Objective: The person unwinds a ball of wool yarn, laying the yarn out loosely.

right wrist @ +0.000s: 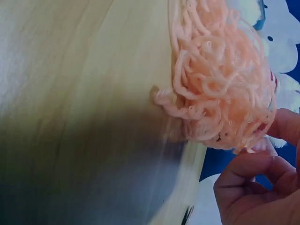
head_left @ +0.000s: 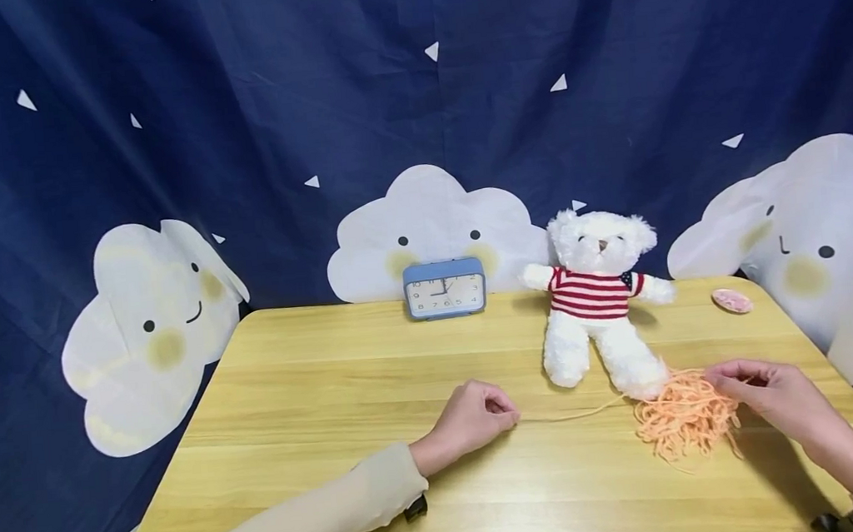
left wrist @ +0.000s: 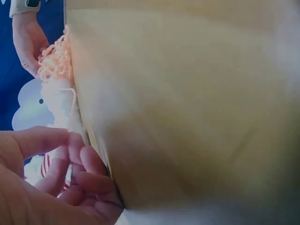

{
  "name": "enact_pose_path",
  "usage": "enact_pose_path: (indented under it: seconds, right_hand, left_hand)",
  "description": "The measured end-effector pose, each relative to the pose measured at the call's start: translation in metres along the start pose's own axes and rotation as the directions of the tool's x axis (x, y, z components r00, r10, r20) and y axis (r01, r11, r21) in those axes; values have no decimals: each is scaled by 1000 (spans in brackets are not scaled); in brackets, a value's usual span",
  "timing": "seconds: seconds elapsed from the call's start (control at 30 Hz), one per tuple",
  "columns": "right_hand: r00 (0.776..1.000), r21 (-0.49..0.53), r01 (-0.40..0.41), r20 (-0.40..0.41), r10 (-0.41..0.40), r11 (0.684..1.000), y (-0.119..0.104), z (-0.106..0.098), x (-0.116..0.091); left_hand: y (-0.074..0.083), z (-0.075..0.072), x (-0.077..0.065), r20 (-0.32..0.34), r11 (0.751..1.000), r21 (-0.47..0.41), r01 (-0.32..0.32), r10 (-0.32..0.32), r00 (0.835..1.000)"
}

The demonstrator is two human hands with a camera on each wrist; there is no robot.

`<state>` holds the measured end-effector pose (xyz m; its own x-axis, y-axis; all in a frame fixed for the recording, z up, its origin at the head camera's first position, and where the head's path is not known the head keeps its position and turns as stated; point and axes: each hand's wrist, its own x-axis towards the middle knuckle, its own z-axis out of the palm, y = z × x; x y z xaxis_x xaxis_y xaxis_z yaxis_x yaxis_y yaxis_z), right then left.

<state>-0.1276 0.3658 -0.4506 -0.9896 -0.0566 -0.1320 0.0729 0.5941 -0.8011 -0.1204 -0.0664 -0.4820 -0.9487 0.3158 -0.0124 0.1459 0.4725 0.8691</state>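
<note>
A tangled heap of peach yarn [head_left: 688,416] lies on the right part of the table, against the foot of a white teddy bear [head_left: 600,298] in a striped sweater. My right hand [head_left: 775,393] pinches the heap's right edge between thumb and fingers; in the right wrist view, loops of yarn [right wrist: 215,70] hang beside the fingertips [right wrist: 251,161]. Left of the heap, my left hand [head_left: 476,416] pinches the end of a single strand [head_left: 574,415], which runs low over the table back to the heap. The left wrist view shows its thumb and fingertips [left wrist: 75,145] together.
A blue alarm clock [head_left: 445,289] stands at the table's back edge, left of the bear. A small pink oval object [head_left: 733,301] lies at the back right. Behind the wooden table [head_left: 317,408] hangs a dark blue curtain [head_left: 351,71] with white clouds.
</note>
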Motion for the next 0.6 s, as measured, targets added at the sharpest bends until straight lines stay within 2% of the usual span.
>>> enact_pose_path:
  seconds: [0.17, 0.3, 0.4, 0.47, 0.6]
  right_hand:
    - [999, -52, 12, 30, -11, 999, 0, 1, -2]
    - [998, -90, 34, 50, -29, 995, -3, 3, -5]
    - [997, -159, 57, 53, -49, 986, -8, 4, -7]
    - [995, -212, 88, 54, -78, 973, -12, 3, -9]
    - [976, -297, 216, 52, -210, 930, -18, 1, -16]
  left_hand:
    - [4, 0, 4, 35, 989, 148, -11, 6, 999]
    - [5, -3, 7, 88, 969, 245, -40, 19, 996]
    - [4, -4, 9, 108, 949, 308, -63, 31, 994]
    - [3, -6, 10, 120, 934, 346, -85, 46, 992]
    - [3, -12, 6, 160, 911, 398, -108, 47, 986]
